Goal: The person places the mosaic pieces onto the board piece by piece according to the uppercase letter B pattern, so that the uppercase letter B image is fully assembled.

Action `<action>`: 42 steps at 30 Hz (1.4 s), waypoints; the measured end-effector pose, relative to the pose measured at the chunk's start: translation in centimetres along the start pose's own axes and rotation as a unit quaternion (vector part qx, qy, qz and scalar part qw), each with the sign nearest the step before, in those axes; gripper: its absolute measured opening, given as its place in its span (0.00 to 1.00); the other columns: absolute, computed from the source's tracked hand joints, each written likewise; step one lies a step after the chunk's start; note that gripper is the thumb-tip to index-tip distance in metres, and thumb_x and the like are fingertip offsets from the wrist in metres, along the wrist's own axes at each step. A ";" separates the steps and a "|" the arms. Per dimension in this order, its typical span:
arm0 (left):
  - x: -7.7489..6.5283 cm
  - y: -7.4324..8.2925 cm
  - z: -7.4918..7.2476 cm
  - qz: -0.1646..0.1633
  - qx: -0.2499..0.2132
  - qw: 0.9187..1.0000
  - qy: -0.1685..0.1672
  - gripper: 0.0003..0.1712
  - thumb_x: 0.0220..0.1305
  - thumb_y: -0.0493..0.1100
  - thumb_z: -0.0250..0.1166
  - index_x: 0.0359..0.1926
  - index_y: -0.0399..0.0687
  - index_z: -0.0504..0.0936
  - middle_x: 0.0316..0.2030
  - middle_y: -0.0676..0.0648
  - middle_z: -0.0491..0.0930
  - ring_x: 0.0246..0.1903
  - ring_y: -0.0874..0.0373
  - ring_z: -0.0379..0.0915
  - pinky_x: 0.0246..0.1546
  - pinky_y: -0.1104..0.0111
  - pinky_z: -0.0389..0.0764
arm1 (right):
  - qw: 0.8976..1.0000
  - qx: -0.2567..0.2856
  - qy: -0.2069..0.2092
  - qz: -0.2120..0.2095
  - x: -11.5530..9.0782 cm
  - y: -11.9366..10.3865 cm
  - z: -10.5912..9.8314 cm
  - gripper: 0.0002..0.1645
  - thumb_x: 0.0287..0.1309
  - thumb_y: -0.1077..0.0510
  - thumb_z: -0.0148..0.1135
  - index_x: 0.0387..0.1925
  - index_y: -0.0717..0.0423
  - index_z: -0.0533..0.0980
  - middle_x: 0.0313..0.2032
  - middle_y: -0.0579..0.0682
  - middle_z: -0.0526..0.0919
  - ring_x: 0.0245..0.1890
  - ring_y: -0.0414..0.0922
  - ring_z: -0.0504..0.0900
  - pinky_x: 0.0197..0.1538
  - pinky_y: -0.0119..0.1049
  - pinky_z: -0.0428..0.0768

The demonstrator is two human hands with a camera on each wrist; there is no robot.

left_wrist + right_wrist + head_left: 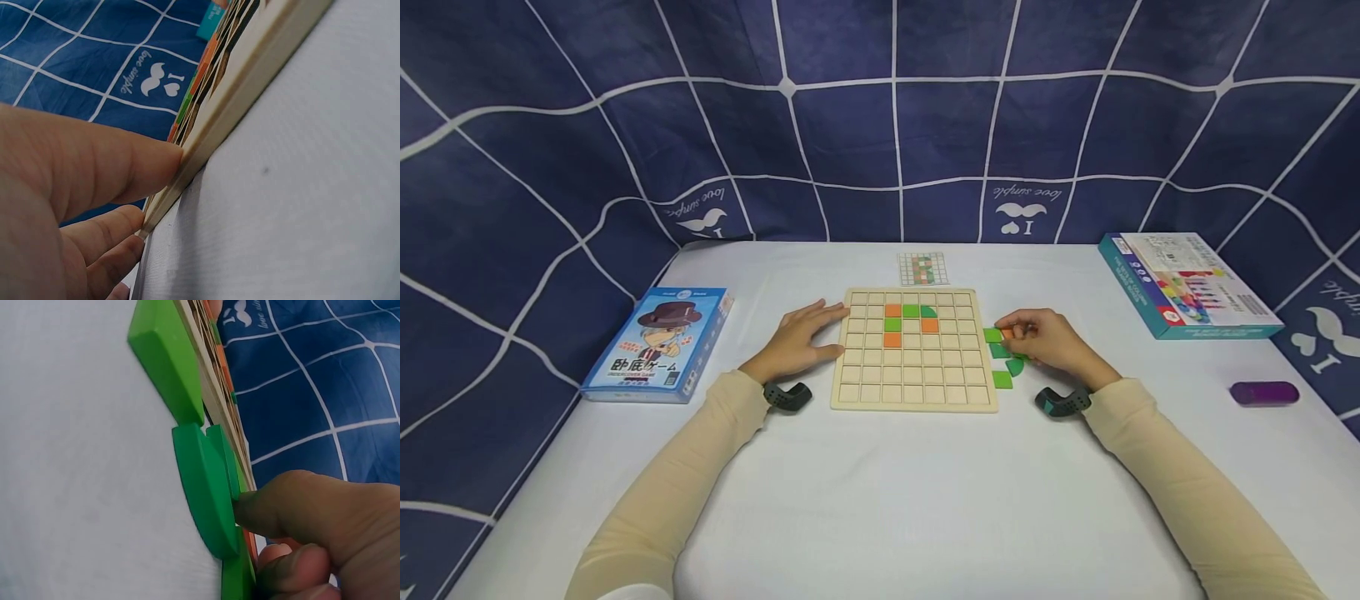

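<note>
A wooden grid board point(912, 396) lies flat on the white table, with several orange, light green and dark green tiles in its upper cells. My left hand point(805, 337) touches the board's left edge with thumb and fingers extended; the left wrist view has the thumb point(144, 165) against that edge. Beside the right edge, my right hand point(1048, 337) reaches over loose pieces, its thumb and index finger about an orange tile point(1007, 333). Around it lie a light green square point(1002, 380) and a dark green rounded piece point(203, 487). The fingers partly hide other pieces.
A small pattern card point(923, 269) lies behind the board. On the left is a blue game box point(655, 346); a teal-edged box point(1191, 283) sits at the back right, with a purple oblong object point(1264, 393) in front of it. A dark blue curtain point(842, 125) hangs behind.
</note>
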State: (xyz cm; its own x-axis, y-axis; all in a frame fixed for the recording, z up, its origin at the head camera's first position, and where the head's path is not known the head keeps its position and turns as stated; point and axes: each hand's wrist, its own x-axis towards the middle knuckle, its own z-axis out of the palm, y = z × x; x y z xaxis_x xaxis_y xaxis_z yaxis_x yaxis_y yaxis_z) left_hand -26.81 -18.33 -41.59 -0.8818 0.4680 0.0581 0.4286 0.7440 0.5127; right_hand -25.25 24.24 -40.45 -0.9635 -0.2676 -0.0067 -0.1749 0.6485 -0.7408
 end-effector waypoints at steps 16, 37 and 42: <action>0.0 0.1 -0.1 -0.001 -0.001 1.000 -0.001 0.41 0.63 0.52 0.66 0.74 0.51 0.64 0.75 0.47 0.59 0.77 0.47 0.41 0.73 0.48 0.41 | 0.998 -0.061 0.000 -0.016 -0.1 -0.7 0.1 0.16 0.58 0.63 0.68 0.49 0.61 0.82 0.27 0.51 0.73 0.14 0.41 0.70 0.15 0.29 0.69; 0.0 -0.1 -0.1 -0.004 0.003 1.000 -0.004 0.41 0.63 0.53 0.65 0.75 0.52 0.64 0.75 0.49 0.58 0.77 0.48 0.41 0.73 0.49 0.41 | 1.000 -0.005 0.022 -0.008 -0.4 -1.8 -0.1 0.15 0.59 0.62 0.68 0.48 0.60 0.80 0.40 0.58 0.84 0.18 0.42 0.74 0.19 0.33 0.76; 0.1 -0.2 0.0 -0.003 0.002 1.000 -0.003 0.40 0.64 0.54 0.65 0.75 0.52 0.64 0.75 0.49 0.58 0.77 0.48 0.41 0.73 0.49 0.41 | 0.999 0.037 0.004 0.007 -0.2 -2.7 0.1 0.17 0.61 0.62 0.66 0.51 0.61 0.77 0.35 0.58 0.87 0.18 0.43 0.76 0.21 0.33 0.77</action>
State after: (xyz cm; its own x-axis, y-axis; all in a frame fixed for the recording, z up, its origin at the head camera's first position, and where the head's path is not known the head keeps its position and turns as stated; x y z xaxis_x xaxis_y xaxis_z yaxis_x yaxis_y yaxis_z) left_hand -27.02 -18.42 -41.74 -0.8834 0.4660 0.0488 0.4232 0.7488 0.5102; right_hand -24.52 22.47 -38.50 -0.9675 -0.2527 -0.0120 -0.1462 0.5970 -0.7888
